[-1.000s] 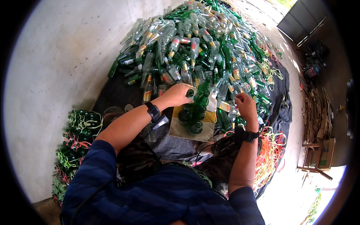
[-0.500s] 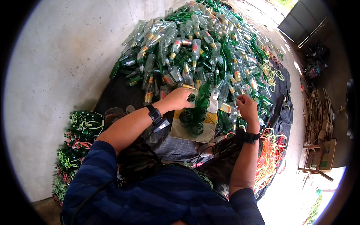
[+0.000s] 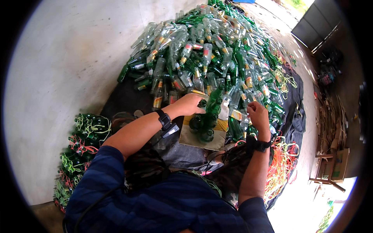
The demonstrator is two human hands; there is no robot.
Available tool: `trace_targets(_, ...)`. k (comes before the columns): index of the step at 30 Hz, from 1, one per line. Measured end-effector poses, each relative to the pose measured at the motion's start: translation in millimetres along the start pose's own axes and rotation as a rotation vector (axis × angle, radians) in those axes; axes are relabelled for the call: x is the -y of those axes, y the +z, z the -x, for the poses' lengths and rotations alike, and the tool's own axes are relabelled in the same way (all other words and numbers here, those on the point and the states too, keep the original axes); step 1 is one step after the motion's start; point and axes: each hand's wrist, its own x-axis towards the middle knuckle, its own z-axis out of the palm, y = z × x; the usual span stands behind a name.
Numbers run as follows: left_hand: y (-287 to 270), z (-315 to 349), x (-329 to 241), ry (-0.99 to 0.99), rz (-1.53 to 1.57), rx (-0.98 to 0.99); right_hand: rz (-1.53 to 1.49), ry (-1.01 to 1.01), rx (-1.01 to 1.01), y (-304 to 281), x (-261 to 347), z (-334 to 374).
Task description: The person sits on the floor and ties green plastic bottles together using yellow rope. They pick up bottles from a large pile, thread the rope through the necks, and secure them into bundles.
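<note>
Several green glass bottles (image 3: 207,135) stand upright in a tight cluster on a flat board (image 3: 186,136) with a yellow strip, in front of me. My left hand (image 3: 188,105) is closed around the neck of the green bottle (image 3: 202,103) on the cluster's left side. To the right of the board, my right hand (image 3: 258,115) is raised with its fingers curled and pinched together. Whatever is between those fingertips, if anything, is too small to make out. Both my wrists wear black straps.
A big heap of loose green and clear bottles (image 3: 206,50) rises beyond the board on a dark sheet (image 3: 116,97). Bundles of tied green bottles (image 3: 91,126) line the left wall. A tangle of red and yellow strings (image 3: 281,167) lies right of my right forearm.
The whole view has shifted slightly. My left hand stays on the same bottle, and my right hand stays pinched at about the same spot beside the board.
</note>
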Motion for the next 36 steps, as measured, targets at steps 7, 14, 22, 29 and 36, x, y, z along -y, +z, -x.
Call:
trace_targets(7, 0, 3, 3, -0.008, 0.022, -0.026, -0.007, 0.035, 0.017, 3, 0, -1)
trace_targets(14, -2, 1, 4, 0.003, -0.005, -0.029, 0.006, 0.037, 0.044, -1, 3, 0)
trace_targets(22, -2, 2, 14, -0.028, -0.031, 0.004, -0.012, 0.052, 0.042, 0, 5, 0)
trace_targets(29, -6, 11, 23, -0.053, -0.032, 0.005, -0.019, 0.050, 0.042, -1, 9, 1)
trace_targets(36, -14, 26, 39, -0.125, -0.136, -0.027, -0.019, 0.069, 0.058, 0, 5, -1)
